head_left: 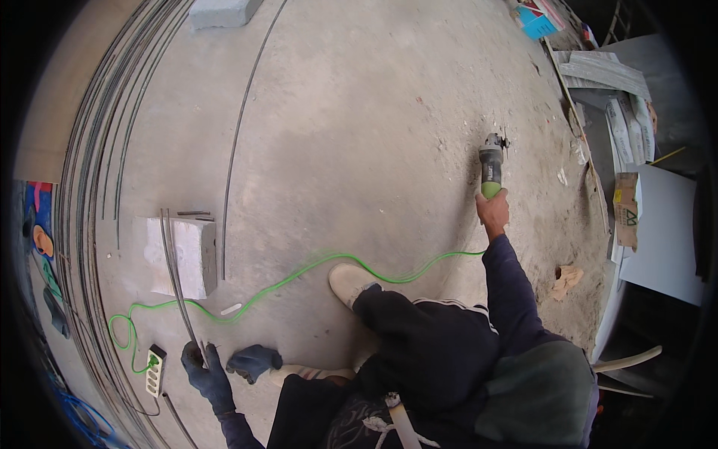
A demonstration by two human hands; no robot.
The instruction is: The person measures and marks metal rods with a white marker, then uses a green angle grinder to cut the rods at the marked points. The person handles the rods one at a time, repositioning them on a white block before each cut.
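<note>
In a dark work glove, my left hand (pixel 208 380) is closed around thin steel rods (pixel 179 290). The rods slant up and lean across a whitish block (pixel 196 258) on the floor. Stretched out to the right, my bare right hand (pixel 492 213) grips the green rear body of an angle grinder (pixel 491 163). Its head points away from me, low over or on the floor; I cannot tell whether it touches. From the grinder a green cord (pixel 329 258) snakes left to a power strip (pixel 155 371). An empty-looking dark glove (pixel 255 363) lies near my shoe.
Long steel bars (pixel 86 224) run along the left side. A single bar (pixel 241 127) lies beyond the block, with another block (pixel 223 12) at the far left. Stacked panels, a cardboard box (pixel 626 209) and crumpled paper (pixel 567 281) are at the right.
</note>
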